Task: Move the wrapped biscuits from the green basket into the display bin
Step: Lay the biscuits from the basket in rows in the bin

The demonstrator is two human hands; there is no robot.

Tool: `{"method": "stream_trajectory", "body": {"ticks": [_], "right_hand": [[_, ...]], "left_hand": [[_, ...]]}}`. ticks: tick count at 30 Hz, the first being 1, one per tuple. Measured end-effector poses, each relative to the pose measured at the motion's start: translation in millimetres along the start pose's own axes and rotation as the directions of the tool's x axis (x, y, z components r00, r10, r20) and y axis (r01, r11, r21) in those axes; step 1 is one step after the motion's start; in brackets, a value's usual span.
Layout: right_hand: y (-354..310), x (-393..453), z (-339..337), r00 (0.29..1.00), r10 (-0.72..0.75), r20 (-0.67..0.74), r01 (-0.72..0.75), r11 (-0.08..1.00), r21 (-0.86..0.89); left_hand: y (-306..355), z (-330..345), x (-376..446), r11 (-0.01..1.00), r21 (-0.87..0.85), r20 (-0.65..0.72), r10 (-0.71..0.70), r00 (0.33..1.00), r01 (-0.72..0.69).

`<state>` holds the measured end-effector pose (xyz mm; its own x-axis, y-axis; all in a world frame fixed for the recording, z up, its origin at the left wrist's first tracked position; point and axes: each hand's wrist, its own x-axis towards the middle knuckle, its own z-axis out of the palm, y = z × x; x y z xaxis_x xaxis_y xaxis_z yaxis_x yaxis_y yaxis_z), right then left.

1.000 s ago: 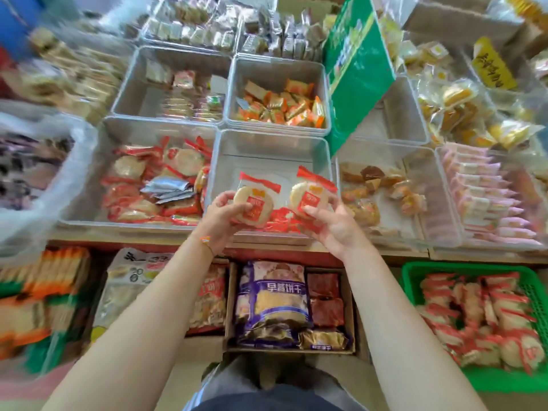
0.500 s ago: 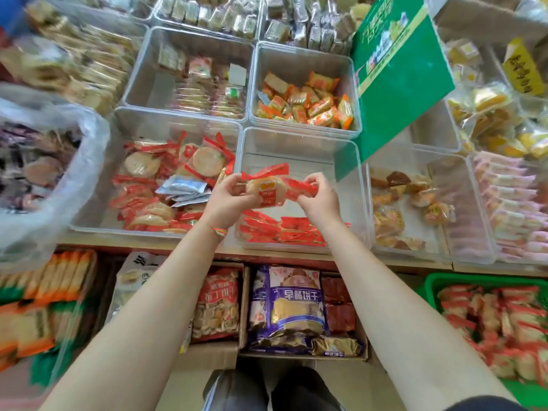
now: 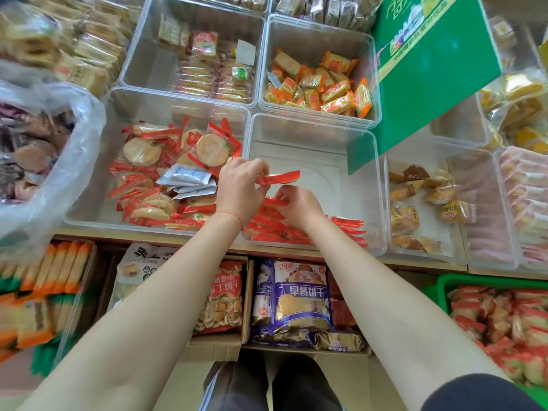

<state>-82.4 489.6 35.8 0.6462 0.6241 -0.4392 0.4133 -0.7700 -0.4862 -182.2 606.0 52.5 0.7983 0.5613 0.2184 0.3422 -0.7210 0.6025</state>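
Over the clear display bin (image 3: 367,185), my left hand (image 3: 240,188) pinches a red-wrapped biscuit (image 3: 280,177) edge-on, above the bin's floor. My right hand (image 3: 298,204) sits just below and right of it, fingers curled on another red-wrapped biscuit (image 3: 274,201) that lies against the row of red packs (image 3: 296,228) along the bin's near wall. The back half of the bin is bare. At the lower right stands the green basket (image 3: 444,284), with several of the same wrapped biscuits (image 3: 504,318) in it.
Left of the display bin a clear bin (image 3: 98,200) holds round biscuits in red wrappers. Behind are bins of orange packs (image 3: 320,84) and mixed packs. A green sign (image 3: 430,69) leans over the right. Cartons of bagged biscuits (image 3: 293,301) stand under the shelf.
Both hands have come down from holding up two biscuits face-on into the display bin. The biscuits are turned edge-on, and the right hand has dropped onto the row of packs.
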Motion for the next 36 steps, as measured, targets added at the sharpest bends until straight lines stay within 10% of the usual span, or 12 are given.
{"method": "stream_trajectory", "body": {"ticks": [6, 11, 18, 23, 36], "right_hand": [[6.7, 4.7, -17.0, 0.976, 0.105, 0.191, -0.111, 0.994, 0.023], [13.3, 2.0, -35.1, 0.997, 0.028, -0.078, -0.011, 0.978, 0.208], [-5.6, 19.8, -17.9, 0.997, -0.067, -0.048, 0.067, 0.998, -0.001], [-6.6, 32.0, -3.2, 0.950, 0.031, 0.311, -0.055, 0.996, 0.069], [-22.4, 36.5, -2.4, 0.923, -0.010, 0.384, 0.022, 0.999, -0.027]], "left_hand": [[-12.7, 11.8, 3.3, 0.983, 0.156, 0.140, 0.072, 0.987, -0.094], [-14.7, 17.8, 1.2, 0.979, 0.178, 0.147, 0.074, 0.986, -0.100], [-11.6, 19.2, 1.8, 0.981, 0.176, 0.114, 0.055, 0.992, -0.075], [-11.7, 18.3, 2.8, 0.984, 0.165, 0.113, 0.051, 0.992, -0.069], [-12.1, 20.2, 4.0, 0.983, 0.173, 0.126, 0.032, 0.992, -0.054]]}}
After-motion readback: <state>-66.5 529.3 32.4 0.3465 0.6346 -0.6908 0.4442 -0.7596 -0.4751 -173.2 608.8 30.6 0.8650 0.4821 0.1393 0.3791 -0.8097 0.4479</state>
